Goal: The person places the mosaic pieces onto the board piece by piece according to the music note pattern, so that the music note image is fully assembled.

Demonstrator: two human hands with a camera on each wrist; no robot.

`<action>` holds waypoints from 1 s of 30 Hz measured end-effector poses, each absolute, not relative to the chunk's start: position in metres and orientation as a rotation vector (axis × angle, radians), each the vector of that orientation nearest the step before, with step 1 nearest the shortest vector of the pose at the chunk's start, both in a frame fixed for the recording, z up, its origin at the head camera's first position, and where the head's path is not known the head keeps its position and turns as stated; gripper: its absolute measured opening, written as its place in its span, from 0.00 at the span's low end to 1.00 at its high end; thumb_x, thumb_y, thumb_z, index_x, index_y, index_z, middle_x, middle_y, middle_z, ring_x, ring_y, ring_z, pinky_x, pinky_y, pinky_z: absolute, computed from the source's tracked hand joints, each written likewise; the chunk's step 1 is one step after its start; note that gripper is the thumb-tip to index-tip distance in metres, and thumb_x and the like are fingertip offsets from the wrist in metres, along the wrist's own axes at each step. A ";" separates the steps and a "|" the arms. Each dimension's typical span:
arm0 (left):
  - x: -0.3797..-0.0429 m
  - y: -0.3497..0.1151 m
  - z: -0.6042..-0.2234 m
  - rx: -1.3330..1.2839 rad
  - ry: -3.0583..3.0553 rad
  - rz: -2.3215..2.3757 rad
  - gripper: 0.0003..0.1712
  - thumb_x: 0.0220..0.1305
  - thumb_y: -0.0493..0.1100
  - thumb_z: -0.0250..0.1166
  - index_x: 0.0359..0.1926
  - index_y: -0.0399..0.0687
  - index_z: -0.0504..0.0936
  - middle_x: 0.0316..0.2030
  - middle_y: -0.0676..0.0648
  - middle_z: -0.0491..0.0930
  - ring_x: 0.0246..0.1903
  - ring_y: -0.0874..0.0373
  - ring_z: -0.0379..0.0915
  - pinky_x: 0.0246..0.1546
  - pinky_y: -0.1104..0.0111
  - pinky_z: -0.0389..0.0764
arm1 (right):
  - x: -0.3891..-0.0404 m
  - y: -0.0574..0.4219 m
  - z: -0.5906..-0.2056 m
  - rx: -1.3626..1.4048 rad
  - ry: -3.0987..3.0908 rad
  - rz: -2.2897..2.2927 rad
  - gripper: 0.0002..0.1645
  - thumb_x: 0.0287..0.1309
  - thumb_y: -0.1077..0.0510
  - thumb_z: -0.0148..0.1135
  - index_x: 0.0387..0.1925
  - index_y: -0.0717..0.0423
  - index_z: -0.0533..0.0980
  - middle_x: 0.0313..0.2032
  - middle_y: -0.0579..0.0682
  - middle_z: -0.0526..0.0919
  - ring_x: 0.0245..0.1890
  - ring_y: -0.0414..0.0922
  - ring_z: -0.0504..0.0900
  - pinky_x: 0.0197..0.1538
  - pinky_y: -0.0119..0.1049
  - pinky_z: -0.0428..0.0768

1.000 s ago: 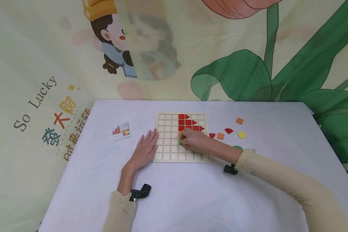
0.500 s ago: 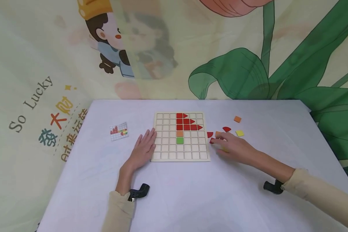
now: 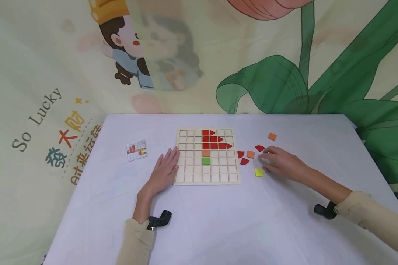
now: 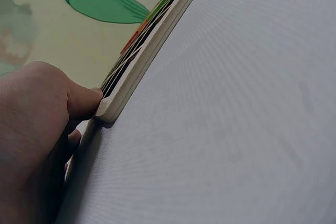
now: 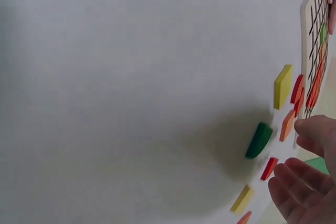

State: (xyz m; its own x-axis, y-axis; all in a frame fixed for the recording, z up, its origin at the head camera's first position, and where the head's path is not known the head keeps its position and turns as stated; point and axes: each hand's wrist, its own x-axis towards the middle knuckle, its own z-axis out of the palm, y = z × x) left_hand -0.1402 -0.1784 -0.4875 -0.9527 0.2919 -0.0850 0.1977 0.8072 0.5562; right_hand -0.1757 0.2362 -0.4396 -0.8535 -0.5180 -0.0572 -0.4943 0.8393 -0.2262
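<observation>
A pale grid board (image 3: 187, 169) lies mid-table, with red squares and triangles (image 3: 213, 145), an orange square (image 3: 206, 153) and a green square (image 3: 206, 161) set in its cells. My left hand (image 3: 162, 169) lies flat, fingers straight, against the board's left edge; the left wrist view has its thumb (image 4: 84, 99) at the board's corner. My right hand (image 3: 285, 162) hovers over the loose pieces right of the board, thumb and fingers apart and holding nothing. Near it are a red quarter-circle (image 3: 259, 148), an orange square (image 3: 250, 154) and a dark green piece (image 5: 259, 140), which the hand hides in the head view.
Two more red quarter-circles (image 3: 244, 161) lie by the board's right edge, with a yellow square (image 3: 259, 172) nearer me. Another orange square (image 3: 272, 136) is farther back, and a second yellow piece (image 5: 242, 199) shows in the right wrist view. A printed pattern card (image 3: 136, 150) lies at left.
My right hand has left the green square on the board and moved right, over the loose pieces. My left hand stays at the board's edge.
</observation>
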 end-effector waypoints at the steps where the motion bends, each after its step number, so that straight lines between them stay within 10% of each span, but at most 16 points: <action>1: -0.140 -0.178 -0.488 0.388 2.826 0.837 0.32 0.76 0.46 0.42 0.76 0.46 0.47 0.78 0.49 0.41 0.78 0.49 0.33 0.76 0.51 0.35 | -0.177 0.233 -0.440 -0.812 2.892 -0.331 0.22 0.52 0.59 0.72 0.51 0.55 0.81 0.48 0.55 0.81 0.48 0.51 0.79 0.44 0.44 0.86; 30: -0.141 -0.178 -0.486 0.379 2.827 0.833 0.32 0.76 0.47 0.42 0.76 0.46 0.48 0.78 0.49 0.41 0.78 0.50 0.33 0.77 0.51 0.35 | -0.188 0.175 -0.419 -1.187 3.104 -0.562 0.11 0.46 0.60 0.76 0.35 0.52 0.84 0.36 0.48 0.84 0.35 0.43 0.81 0.29 0.32 0.81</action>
State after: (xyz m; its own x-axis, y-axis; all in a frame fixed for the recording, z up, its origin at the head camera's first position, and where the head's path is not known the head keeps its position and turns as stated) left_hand -0.1405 -0.1780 -0.4859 -0.9533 0.2883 -0.0905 0.1931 0.8116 0.5514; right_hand -0.1880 0.1748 -0.4194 -0.7293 -0.6023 0.3246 -0.6779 0.7005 -0.2232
